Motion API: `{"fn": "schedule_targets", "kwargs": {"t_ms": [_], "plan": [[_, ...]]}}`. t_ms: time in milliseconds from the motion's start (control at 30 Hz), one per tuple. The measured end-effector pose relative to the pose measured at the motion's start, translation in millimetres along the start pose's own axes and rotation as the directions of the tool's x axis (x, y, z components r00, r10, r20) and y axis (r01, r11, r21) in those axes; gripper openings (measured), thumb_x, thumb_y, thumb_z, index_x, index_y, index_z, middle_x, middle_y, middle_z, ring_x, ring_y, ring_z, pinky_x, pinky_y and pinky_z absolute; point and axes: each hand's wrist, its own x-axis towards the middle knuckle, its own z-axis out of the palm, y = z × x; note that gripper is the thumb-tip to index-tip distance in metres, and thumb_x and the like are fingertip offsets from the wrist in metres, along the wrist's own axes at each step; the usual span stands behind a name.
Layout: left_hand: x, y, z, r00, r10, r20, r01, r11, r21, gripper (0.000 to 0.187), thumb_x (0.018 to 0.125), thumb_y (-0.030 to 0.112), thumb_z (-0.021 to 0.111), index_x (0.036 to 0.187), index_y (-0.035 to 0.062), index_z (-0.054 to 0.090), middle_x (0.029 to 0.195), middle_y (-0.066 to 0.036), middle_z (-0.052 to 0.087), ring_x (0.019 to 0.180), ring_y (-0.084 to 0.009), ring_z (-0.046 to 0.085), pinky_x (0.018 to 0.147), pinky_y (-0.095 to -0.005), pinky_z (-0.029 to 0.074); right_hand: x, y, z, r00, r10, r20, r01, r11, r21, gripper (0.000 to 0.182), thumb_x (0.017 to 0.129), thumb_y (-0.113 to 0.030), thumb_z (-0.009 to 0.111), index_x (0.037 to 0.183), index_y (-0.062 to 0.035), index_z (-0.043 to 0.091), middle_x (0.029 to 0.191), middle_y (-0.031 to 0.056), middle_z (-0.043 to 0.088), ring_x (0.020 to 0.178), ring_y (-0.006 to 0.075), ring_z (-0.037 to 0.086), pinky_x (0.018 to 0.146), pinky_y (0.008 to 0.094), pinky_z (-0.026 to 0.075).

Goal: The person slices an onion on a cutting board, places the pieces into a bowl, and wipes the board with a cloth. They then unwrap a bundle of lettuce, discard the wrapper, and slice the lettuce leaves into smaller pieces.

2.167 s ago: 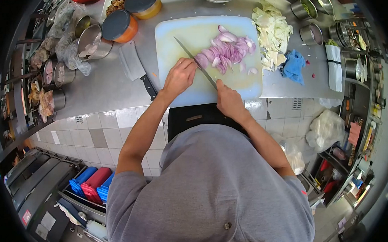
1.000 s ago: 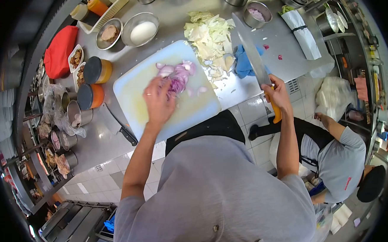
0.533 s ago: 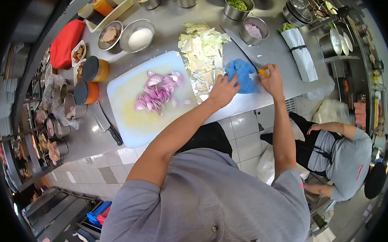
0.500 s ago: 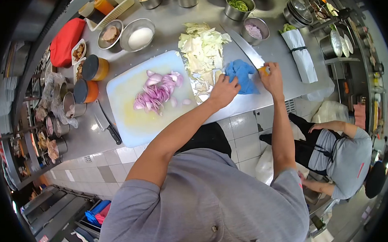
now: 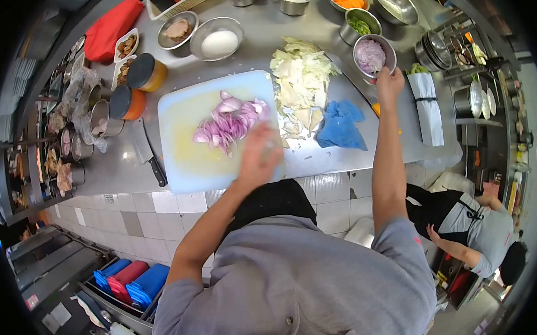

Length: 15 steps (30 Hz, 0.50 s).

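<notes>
right hand (image 5: 389, 83) reaches across the steel counter (image 5: 220, 163) and its fingers close on the near rim of a small round steel bowl (image 5: 374, 54), which sits at the far right edge of the counter and holds pale purple onion slices. left hand (image 5: 260, 156) hovers over the near right corner of the rounded white plastic cutting board (image 5: 183, 141); it is motion-blurred, so the fingers look loosely spread, but i cannot tell for sure. a heap of curved, glossy red onion slices (image 5: 230, 120) lies mid-board, just beyond the left hand. to the right, off the board, a flat pile of torn pale cabbage (image 5: 301, 85), then a crumpled blue cloth (image 5: 340, 125). a black-handled cleaver (image 5: 145, 150) lies left of the board.
</notes>
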Motion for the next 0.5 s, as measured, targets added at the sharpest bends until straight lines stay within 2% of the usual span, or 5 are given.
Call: {"fn": "schedule_targets", "kwargs": {"t_ms": [100,167,233,300,500], "plan": [[28.1,-42.1,-77.1,0.681,-0.496,-0.539,0.363,0.868,-0.340,0.037,0.106,0.032,0.062,0.128,0.0023,0.060,0.129,-0.011,0.062,0.120,-0.0250,0.059,0.107,-0.0443,0.043,-60.1,-46.9,31.0,0.986,0.059,0.156,-0.076,0.992,0.104,0.010,0.097,-0.007,0.060,0.092,0.0011,0.063,0.072,0.0086,0.065,0.050,0.0149,0.061,0.045,0.0305,0.053],[66.2,-67.7,-109.8,0.364,-0.582,-0.727,0.229,0.813,-0.536,0.039,0.110,0.038,0.054,0.121,0.0013,0.060,0.125,-0.009,0.061,0.117,-0.0228,0.058,0.106,-0.0430,0.043,-116.2,-55.1,78.0,0.962,0.157,0.223,-0.200,0.963,0.183,0.009,0.098,-0.006,0.059,0.093,-0.0015,0.064,0.068,0.0057,0.064,0.048,0.0118,0.057,0.042,0.0296,0.047],[83.9,-96.1,-115.3,0.323,-0.512,-0.796,0.174,0.859,-0.482,0.031,0.105,0.039,0.058,0.119,0.0111,0.057,0.120,-0.004,0.062,0.114,-0.0188,0.057,0.098,-0.0382,0.042,-195.3,-66.4,129.0,0.899,0.092,0.428,-0.250,0.910,0.329,0.009,0.098,-0.006,0.058,0.094,-0.0010,0.064,0.069,0.0059,0.064,0.048,0.0120,0.056,0.042,0.0296,0.048],[83.8,-138.8,-85.5,0.402,-0.464,-0.789,0.201,0.886,-0.418,0.033,0.103,0.043,0.058,0.117,0.0137,0.055,0.115,-0.001,0.061,0.110,-0.0171,0.056,0.094,-0.0379,0.040,-286.1,-97.2,187.5,0.814,0.243,0.528,-0.354,0.927,0.119,0.011,0.097,-0.002,0.055,0.095,-0.0006,0.066,0.072,0.0075,0.066,0.048,0.0131,0.057,0.041,0.0288,0.045],[8.3,-178.4,-208.8,0.179,-0.612,-0.770,0.231,0.787,-0.572,0.032,0.103,0.043,0.057,0.113,0.0123,0.054,0.112,-0.002,0.060,0.107,-0.0160,0.053,0.091,-0.0368,0.039,-338.8,-118.2,241.4,0.761,0.281,0.585,-0.414,0.905,0.103,0.011,0.097,0.000,0.054,0.096,0.0038,0.064,0.073,0.0105,0.067,0.051,0.0167,0.062,0.042,0.0313,0.050]]}}
